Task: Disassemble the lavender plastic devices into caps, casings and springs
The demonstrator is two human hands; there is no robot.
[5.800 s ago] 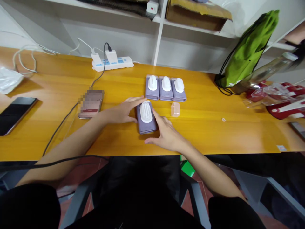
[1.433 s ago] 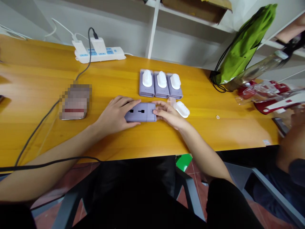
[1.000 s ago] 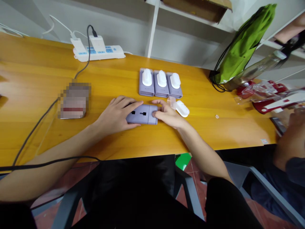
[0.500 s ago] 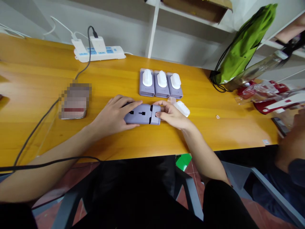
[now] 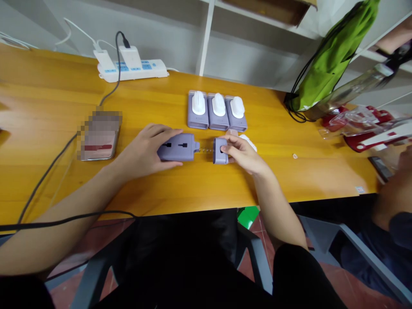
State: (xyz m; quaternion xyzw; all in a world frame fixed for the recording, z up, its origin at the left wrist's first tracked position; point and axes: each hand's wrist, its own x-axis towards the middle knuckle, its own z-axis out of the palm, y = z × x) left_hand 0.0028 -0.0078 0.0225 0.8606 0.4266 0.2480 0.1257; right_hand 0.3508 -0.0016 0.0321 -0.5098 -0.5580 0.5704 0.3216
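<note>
My left hand is wrapped round a long purple plastic housing with black keyhole-like slots on its face and a narrow tab at its right end. Between the thumb and fingers of my right hand is a short purple end cap. A gap separates the two parts, and a thin coil spring spans it. Just beyond my right hand lies a white ribbed piece, partly covered by the fingers. Three purple cases with white ribbed tops stand in a row behind.
A blurred phone-like object lies left with a dark cable beside it. A white power strip sits at the back. A green bag, a bottle and red-and-white items are on the right, near another person's arm.
The end cap has come away from the long housing, and the spring now shows between them. My right hand moved right with the cap; my left hand moved slightly left with the housing.
</note>
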